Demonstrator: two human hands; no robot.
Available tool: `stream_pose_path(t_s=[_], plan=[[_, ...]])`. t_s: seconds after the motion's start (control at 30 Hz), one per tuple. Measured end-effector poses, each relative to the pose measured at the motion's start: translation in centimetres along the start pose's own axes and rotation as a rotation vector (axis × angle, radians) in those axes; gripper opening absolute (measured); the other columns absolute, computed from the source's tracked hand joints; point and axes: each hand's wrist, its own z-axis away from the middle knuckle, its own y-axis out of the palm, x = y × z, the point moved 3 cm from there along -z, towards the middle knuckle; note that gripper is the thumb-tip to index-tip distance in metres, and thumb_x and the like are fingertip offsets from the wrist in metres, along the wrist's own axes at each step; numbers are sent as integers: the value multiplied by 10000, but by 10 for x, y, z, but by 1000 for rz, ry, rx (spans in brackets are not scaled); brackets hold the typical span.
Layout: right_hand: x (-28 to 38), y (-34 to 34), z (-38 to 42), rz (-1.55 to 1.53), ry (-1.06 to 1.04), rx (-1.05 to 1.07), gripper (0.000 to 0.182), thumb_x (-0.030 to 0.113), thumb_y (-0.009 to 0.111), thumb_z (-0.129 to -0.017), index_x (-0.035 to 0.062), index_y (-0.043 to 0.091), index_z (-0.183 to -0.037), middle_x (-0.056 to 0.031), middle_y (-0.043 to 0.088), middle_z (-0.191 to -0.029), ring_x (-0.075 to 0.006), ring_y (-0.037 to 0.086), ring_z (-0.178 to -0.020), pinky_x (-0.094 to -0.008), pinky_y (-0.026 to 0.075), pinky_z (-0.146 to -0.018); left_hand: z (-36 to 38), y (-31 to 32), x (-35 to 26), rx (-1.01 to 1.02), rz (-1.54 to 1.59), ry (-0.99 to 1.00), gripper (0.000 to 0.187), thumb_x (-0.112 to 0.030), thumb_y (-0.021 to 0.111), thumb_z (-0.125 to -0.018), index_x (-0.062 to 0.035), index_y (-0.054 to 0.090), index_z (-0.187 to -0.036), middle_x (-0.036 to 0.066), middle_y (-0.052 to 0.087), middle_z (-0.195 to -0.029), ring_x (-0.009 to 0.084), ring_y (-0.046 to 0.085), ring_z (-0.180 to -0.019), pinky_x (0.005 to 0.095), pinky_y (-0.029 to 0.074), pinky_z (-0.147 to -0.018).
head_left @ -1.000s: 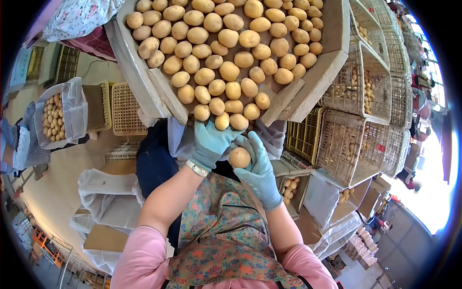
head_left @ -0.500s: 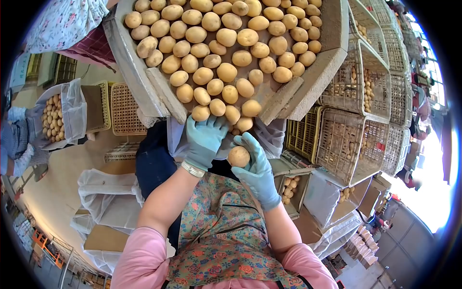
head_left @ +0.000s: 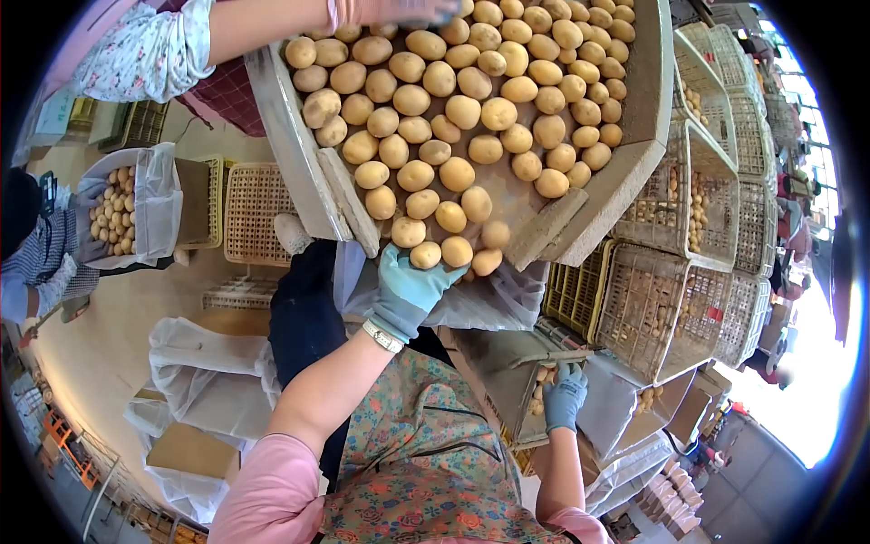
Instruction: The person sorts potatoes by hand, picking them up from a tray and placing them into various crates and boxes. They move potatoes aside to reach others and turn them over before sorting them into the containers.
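Observation:
My left hand (head_left: 410, 288), in a light blue glove, is at the mouth of a wooden chute (head_left: 607, 186) full of potatoes (head_left: 498, 114). Its thumb and fingers are spread against the lowest potatoes, with one potato (head_left: 426, 255) lying between them. A potato (head_left: 495, 235) beside these is blurred. Far to the right, my right hand (head_left: 566, 399), also gloved, is at a box (head_left: 517, 412) with several potatoes (head_left: 541, 392) inside. Its fingers look stretched out and no potato shows in them; the palm side is hidden.
Plastic crates (head_left: 645, 304) are stacked at the right, some holding potatoes. Below the chute hangs a clear plastic liner (head_left: 494, 304). Another person's arm (head_left: 272, 27) reaches over the chute from the upper left. A lined crate of potatoes (head_left: 159, 204) stands left, near another person.
My right hand has moved from the chute mouth, where it held a potato, down and right to the box. My left hand stays at the chute. Another person's arm has come in above.

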Motion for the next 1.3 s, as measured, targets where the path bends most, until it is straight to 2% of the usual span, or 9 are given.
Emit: stream_pose_path(t_s=[0.07,0.17,0.2,0.4,0.47,0.5,0.53,0.77,1.3], plan=[[11,2,-9,147,-238,-111,533,178,759,-808,106,660,-1327,-192,610,-1378,-423,559,-1276,-505,459,-1102,2,13,1,1,82,-24,531,-435,420,-1079,-158,437,-1532,122,429,-1590,400,417,-1474,704,398,-1160],[176,-59,-12,-286,-692,-253,486,135,743,-837,88,672,-1315,-143,660,-1346,-345,609,-1265,-466,469,-1106,-2,6,2,-29,113,-21,533,-423,402,-1107,-141,405,-1559,117,388,-1622,396,379,-1499,693,338,-1206],[230,-75,-13,-329,-813,-290,403,118,728,-851,89,688,-1251,-121,687,-1293,-333,638,-1219,-442,482,-1089,-7,-4,2,415,-317,164,507,-390,418,-1114,-93,444,-1525,99,452,-1572,323,414,-1480,593,406,-1199],[420,-55,-82,-284,-1215,-566,533,196,691,-866,181,619,-1395,-69,584,-1444,-310,494,-1416,-527,361,-1208,-5,-35,13,202,-61,79,630,-515,442,-1085,-127,383,-1577,132,403,-1628,307,425,-1491,524,399,-1204],[413,-54,-93,-91,-1318,-490,636,347,711,-896,213,549,-1496,-38,553,-1510,-302,434,-1475,-557,292,-1247,-7,-40,10,168,117,13,673,-557,450,-1075,-139,362,-1595,142,387,-1647,302,428,-1494,501,397,-1206],[391,-66,-102,-76,-1337,-337,699,440,718,-910,222,507,-1540,-24,530,-1549,-304,400,-1499,-568,262,-1258,-8,-42,6,101,443,-90,750,-647,428,-1031,-173,365,-1609,143,336,-1680,374,354,-1538,641,315,-1228],[368,-91,-101,174,-1330,-341,724,514,696,-925,248,481,-1563,-4,510,-1577,-295,379,-1516,-576,215,-1271,-5,-21,6,108,205,-74,765,-650,419,-1030,-176,338,-1625,143,321,-1690,388,335,-1547,679,283,-1226],[242,-160,-124,219,-1042,-485,438,271,699,-899,85,683,-1295,-113,679,-1305,-354,576,-1288,-591,314,-1241,1,8,6,63,134,-127,825,-656,434,-1018,-177,266,-1668,138,261,-1721,423,263,-1574,757,185,-1225],[244,-143,-128,25,-1057,-685,381,115,691,-780,99,721,-1160,-67,707,-1177,-312,620,-1201,-610,332,-1236,-2,8,9,112,152,-100,733,-620,348,-1049,-211,312,-1656,115,272,-1719,411,264,-1575,781,206,-1204]])
